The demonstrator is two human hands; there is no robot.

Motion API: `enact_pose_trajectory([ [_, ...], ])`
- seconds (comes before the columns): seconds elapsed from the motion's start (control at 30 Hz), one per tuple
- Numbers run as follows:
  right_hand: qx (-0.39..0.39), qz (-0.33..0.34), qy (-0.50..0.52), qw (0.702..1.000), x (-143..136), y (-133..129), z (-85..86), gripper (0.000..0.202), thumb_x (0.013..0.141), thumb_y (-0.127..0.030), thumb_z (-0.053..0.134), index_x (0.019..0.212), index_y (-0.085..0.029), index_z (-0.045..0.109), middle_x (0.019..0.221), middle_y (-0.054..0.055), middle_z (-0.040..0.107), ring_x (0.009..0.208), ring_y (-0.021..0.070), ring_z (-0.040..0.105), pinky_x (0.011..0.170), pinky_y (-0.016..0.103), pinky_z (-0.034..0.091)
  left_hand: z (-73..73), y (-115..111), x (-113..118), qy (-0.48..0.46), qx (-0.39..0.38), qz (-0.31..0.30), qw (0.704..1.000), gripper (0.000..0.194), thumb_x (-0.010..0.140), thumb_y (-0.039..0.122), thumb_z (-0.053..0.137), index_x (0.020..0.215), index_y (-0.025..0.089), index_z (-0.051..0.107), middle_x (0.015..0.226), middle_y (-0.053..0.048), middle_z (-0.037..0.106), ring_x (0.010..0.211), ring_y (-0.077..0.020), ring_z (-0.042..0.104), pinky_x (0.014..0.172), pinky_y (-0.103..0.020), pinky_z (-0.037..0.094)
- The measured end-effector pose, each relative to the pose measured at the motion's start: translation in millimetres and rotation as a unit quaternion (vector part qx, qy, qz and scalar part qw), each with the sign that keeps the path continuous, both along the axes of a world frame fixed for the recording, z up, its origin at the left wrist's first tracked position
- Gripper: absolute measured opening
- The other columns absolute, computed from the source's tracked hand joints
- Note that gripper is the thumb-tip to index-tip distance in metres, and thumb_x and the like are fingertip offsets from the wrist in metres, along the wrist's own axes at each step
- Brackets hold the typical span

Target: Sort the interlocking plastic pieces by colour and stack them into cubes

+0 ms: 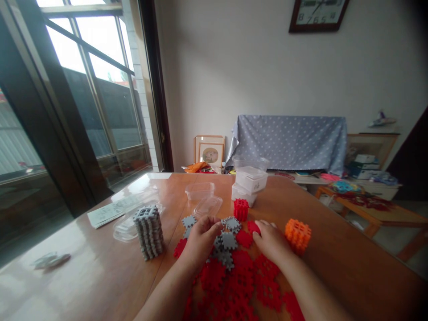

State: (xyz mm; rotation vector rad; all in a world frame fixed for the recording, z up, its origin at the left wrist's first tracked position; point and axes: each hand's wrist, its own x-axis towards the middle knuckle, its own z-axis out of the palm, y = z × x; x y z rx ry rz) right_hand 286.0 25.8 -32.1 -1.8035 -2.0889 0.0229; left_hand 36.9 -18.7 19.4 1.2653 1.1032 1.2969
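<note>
Many red pieces (240, 278) with toothed edges lie spread over the near middle of the table, with grey toothed pieces (229, 240) among them. My left hand (202, 238) is over the left part of the grey pieces, thumb and fingers pinched together; what they hold is too small to make out. My right hand (270, 238) has its thumb and fingers on a small red piece (253, 227). A tall grey stack (149, 232) stands to the left, a short red stack (240, 209) behind the hands, and an orange stack (297, 236) to the right of my right hand.
Clear plastic containers (199, 191) and a lid (207, 207) sit behind the pieces. White boxes (250, 179) are stacked at the far side. Papers (115, 209), a clear tray (127, 227) and a small plastic packet (51, 260) lie on the left.
</note>
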Motion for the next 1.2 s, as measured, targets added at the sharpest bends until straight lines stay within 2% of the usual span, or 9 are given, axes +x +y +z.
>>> enact_pose_trajectory([
  [0.2,0.003,0.005,0.005,1.0,0.7,-1.2,3.2,0.037,0.089,-0.023,0.053,0.122,-0.016,0.068,0.119,0.014,0.071,0.12,0.0294,0.059,0.101,0.038,0.043,-3.0,1.2,0.6,-0.004,0.001,0.003,1.0,0.031,0.076,0.045,0.075,0.085,0.016,0.064,0.076,-0.002,0.065,0.07,-0.0144,0.058,0.066,-0.025,0.042],
  [0.47,0.019,0.006,0.016,1.0,-2.3,-8.8,15.9,0.032,0.088,-0.022,0.053,0.116,-0.02,0.069,0.116,0.011,0.07,0.118,0.0272,0.058,0.1,0.036,0.042,4.0,-2.1,0.0,-0.015,-0.005,0.01,1.0,0.032,0.074,0.044,0.076,0.084,0.016,0.064,0.076,-0.003,0.065,0.072,-0.015,0.059,0.066,-0.025,0.042],
  [0.7,-0.001,0.083,0.044,0.996,-16.2,-31.2,31.9,0.02,0.09,-0.032,0.058,0.104,-0.025,0.07,0.1,0.006,0.069,0.099,0.0231,0.062,0.086,0.032,0.045,0.3,-0.8,-0.4,0.021,0.022,0.014,0.999,0.029,0.078,0.042,0.074,0.084,0.016,0.064,0.072,0.0,0.062,0.066,-0.0122,0.052,0.063,-0.024,0.038],
  [0.97,-0.022,0.046,-0.004,0.999,-25.8,-37.4,32.0,0.021,0.084,-0.037,0.068,0.102,-0.025,0.07,0.099,0.007,0.069,0.097,0.0249,0.065,0.08,0.033,0.045,-2.2,-1.4,1.4,0.04,0.027,0.01,0.999,0.029,0.079,0.044,0.072,0.085,0.016,0.065,0.07,0.001,0.06,0.064,-0.0118,0.051,0.061,-0.023,0.037],
  [1.2,-0.044,0.001,-0.043,0.998,-28.0,-39.4,33.8,0.031,0.085,-0.053,0.064,0.09,-0.022,0.067,0.096,0.009,0.07,0.086,0.0261,0.068,0.066,0.032,0.041,-6.5,-0.9,0.3,0.051,0.033,0.01,0.998,0.031,0.082,0.046,0.071,0.088,0.016,0.066,0.073,0.0,0.062,0.065,-0.0125,0.052,0.06,-0.024,0.036],
])
